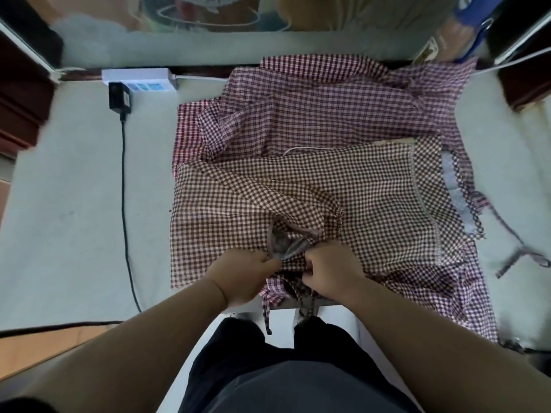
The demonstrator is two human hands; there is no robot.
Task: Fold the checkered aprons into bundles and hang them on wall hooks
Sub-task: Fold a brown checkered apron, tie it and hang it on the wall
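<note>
A brown-and-cream checkered apron (298, 186) lies spread on top of a pile on the white table (74, 204). Beneath it, further back, lies a purple-and-white checkered apron (322, 102), with more red-purple checkered cloth (441, 296) showing at the near right. My left hand (244, 272) and my right hand (328, 269) meet at the near edge of the brown apron, both pinching a bunched fold with a grey strap loop (283, 242). Thin ties (267, 308) dangle over the table's front edge.
A white power strip (140, 79) with a black adapter (118, 98) sits at the back left; its black cable (123, 204) runs forward across the table. Loose apron ties (512, 245) trail at the right. A white cord (518, 59) crosses the back right.
</note>
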